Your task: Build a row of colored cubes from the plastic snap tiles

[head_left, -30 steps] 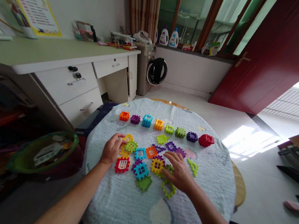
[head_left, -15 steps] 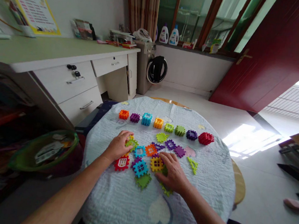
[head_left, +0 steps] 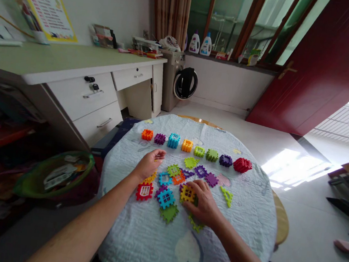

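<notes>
My left hand (head_left: 149, 164) is raised over the left side of the pieces, fingers curled together. A thin yellow edge of a plastic building piece shows between its thumb and fingers. Beneath that wrist lies another yellow piece (head_left: 150, 177), next to a red window piece (head_left: 144, 191). A lime-green square piece (head_left: 174, 170) overlaps a light-blue frame (head_left: 165, 178) and an orange frame (head_left: 178, 177). My right hand (head_left: 202, 199) has thumb and fingers around a yellow window piece (head_left: 188, 193); its palm hides pieces below. A blue window piece (head_left: 166, 198) and green piece (head_left: 169, 213) lie nearby.
Colour-sorted stacks, such as orange (head_left: 147, 134), blue (head_left: 174, 140) and red (head_left: 242, 165), line the far side of the cloth-covered round table (head_left: 227, 246). Purple pieces (head_left: 211, 179) and a lime triangle (head_left: 226, 196) lie at right. A green basket (head_left: 26, 187) stands left.
My left hand has let go of the lime-green square, which now lies over the blue and orange frames, and has drawn up and away. My right hand stays at the yellow window piece.
</notes>
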A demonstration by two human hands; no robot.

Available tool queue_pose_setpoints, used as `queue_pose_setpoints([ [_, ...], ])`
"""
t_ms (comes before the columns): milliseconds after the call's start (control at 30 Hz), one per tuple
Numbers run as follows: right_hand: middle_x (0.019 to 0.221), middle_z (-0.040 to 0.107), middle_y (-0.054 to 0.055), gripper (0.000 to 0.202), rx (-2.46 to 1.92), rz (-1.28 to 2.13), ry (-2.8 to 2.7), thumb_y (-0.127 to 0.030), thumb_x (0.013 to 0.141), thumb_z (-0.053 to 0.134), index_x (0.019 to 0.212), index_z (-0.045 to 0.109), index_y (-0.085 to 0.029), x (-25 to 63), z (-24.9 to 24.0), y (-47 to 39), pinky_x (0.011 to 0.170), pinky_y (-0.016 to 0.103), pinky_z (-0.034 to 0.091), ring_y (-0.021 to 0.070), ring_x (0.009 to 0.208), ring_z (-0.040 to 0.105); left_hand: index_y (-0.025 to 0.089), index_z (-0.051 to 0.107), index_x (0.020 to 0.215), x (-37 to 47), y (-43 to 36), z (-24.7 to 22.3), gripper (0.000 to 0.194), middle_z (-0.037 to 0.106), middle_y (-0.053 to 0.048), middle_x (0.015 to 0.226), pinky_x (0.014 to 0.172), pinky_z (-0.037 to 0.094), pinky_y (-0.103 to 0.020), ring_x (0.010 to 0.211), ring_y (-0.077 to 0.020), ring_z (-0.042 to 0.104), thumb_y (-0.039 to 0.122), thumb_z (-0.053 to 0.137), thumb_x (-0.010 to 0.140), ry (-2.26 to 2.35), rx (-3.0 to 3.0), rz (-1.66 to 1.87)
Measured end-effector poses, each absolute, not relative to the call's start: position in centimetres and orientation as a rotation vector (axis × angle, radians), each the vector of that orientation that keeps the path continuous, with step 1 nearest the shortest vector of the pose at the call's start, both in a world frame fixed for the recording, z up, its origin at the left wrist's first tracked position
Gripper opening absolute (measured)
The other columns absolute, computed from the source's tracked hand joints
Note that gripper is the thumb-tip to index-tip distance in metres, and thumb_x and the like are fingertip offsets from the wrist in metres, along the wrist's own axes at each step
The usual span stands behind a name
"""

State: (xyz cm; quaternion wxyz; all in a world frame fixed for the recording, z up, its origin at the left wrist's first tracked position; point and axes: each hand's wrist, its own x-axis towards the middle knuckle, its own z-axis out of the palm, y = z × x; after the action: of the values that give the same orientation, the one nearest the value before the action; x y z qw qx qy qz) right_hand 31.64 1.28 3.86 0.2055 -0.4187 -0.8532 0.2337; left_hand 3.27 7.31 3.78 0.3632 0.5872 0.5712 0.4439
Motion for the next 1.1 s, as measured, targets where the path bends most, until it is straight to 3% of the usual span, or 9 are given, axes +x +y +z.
queue_pose_setpoints([
  [200, 0.119, 0.056, 0.011, 0.043, -1.164, 0.661, -2.399, -0.025, 0.082, 0.061, 0.124, 0.055, -0.021, 31.6, 3.8, 1.3, 0.098, 0.044, 0.041, 0.0255, 0.108, 0.049, 0.017, 0.064, 0.102, -1.2, 7.0, 3.2, 0.031, 0.067, -0.010, 0.109, 0.102, 0.044, -0.040, 0.107, -0.0245, 0.061, 0.024, 0.056, 0.073, 2.021, 1.794, 0.973],
  [367, 0.119, 0.056, 0.011, 0.043, -1.163, 0.668, -2.397, -0.024, 0.080, 0.062, 0.122, 0.055, -0.021, 31.5, 3.9, 1.4, 0.098, 0.043, 0.041, 0.0252, 0.108, 0.050, 0.017, 0.066, 0.096, -2.2, 6.9, 2.4, 0.034, 0.066, -0.009, 0.102, 0.090, 0.048, -0.033, 0.096, -0.0232, 0.063, 0.032, 0.069, 0.066, 2.089, 1.840, 0.664],
  [500, 0.120, 0.056, 0.010, 0.044, -1.170, 0.679, -2.407, -0.023, 0.079, 0.061, 0.123, 0.055, -0.020, 31.6, 3.8, 1.5, 0.099, 0.042, 0.041, 0.0244, 0.109, 0.050, 0.019, 0.064, 0.090, -1.6, 7.7, 2.6, 0.029, 0.065, -0.001, 0.082, 0.072, 0.048, -0.028, 0.076, -0.0175, 0.062, 0.027, 0.070, 0.063, 2.043, 1.765, 0.589],
  [600, 0.121, 0.056, 0.010, 0.046, -1.166, 0.683, -2.409, -0.021, 0.078, 0.061, 0.124, 0.055, -0.020, 31.7, 3.7, 1.6, 0.100, 0.041, 0.041, 0.0242, 0.111, 0.050, 0.020, 0.060, 0.082, -1.2, 8.1, 3.4, 0.025, 0.061, 0.002, 0.076, 0.068, 0.046, -0.026, 0.072, -0.0159, 0.059, 0.021, 0.070, 0.059, 2.006, 1.814, 0.618],
  [767, 0.121, 0.056, 0.010, 0.045, -1.163, 0.698, -2.407, -0.022, 0.079, 0.061, 0.124, 0.055, -0.021, 31.8, 3.8, 1.7, 0.100, 0.041, 0.042, 0.0240, 0.110, 0.051, 0.021, 0.055, 0.075, -1.1, 7.5, 4.2, 0.011, 0.057, -0.002, 0.084, 0.077, 0.046, -0.028, 0.081, -0.0166, 0.057, 0.012, 0.052, 0.069, 2.027, 1.968, 0.810],
  [933, 0.121, 0.055, 0.011, 0.045, -1.162, 0.716, -2.407, -0.026, 0.079, 0.064, 0.123, 0.056, -0.020, 31.9, 4.1, 1.6, 0.101, 0.042, 0.041, 0.0246, 0.112, 0.051, 0.020, 0.062, 0.086, -2.2, 6.9, 3.6, 0.031, 0.061, -0.006, 0.099, 0.095, 0.046, -0.035, 0.099, -0.0218, 0.058, 0.007, 0.048, 0.061, 1.923, 2.137, 0.728],
  [1100, 0.121, 0.055, 0.010, 0.044, -1.139, 0.720, -2.404, -0.024, 0.079, 0.062, 0.122, 0.056, -0.021, 31.9, 3.9, 1.7, 0.100, 0.043, 0.042, 0.0246, 0.111, 0.051, 0.019, 0.065, 0.100, -3.8, 6.8, 3.5, 0.048, 0.062, -0.007, 0.112, 0.102, 0.044, -0.035, 0.107, -0.0231, 0.059, 0.012, 0.049, 0.055, 1.748, 2.117, 0.612],
])
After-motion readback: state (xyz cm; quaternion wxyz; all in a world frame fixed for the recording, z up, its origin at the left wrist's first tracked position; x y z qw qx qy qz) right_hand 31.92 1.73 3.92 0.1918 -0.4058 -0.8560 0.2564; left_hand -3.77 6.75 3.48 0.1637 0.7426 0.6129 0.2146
